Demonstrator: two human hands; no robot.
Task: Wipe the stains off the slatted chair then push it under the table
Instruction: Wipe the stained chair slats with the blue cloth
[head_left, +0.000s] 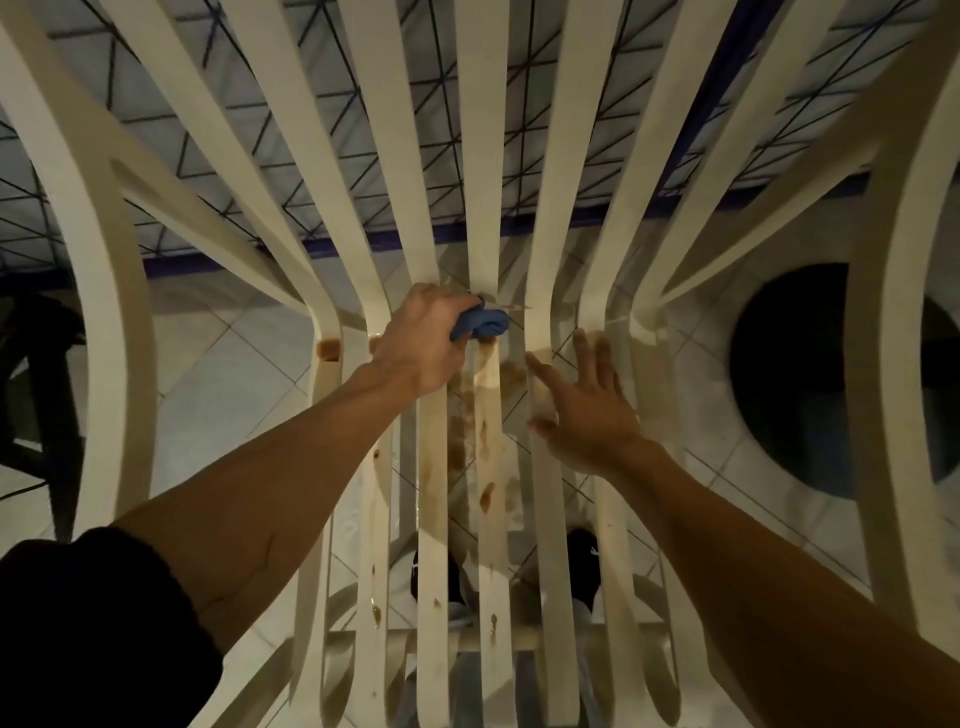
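A cream slatted plastic chair (363, 171) fills the view, its back slats fanning upward and its seat slats running toward me. Brown stains (485, 415) smear the middle seat slats, with small drips nearer the front edge. My left hand (421, 343) grips a bunched blue cloth (480, 323) and presses it where the seat meets the back. My right hand (582, 395) lies flat with spread fingers on the seat slats to the right of the stains.
A table with a checked grid-pattern cloth (405, 130) and a dark blue edge shows through the back slats. Pale floor tiles (228, 374) lie below. A dark round object (795, 374) stands at right, a dark shape (36, 364) at left. My shoes (584, 561) show under the seat.
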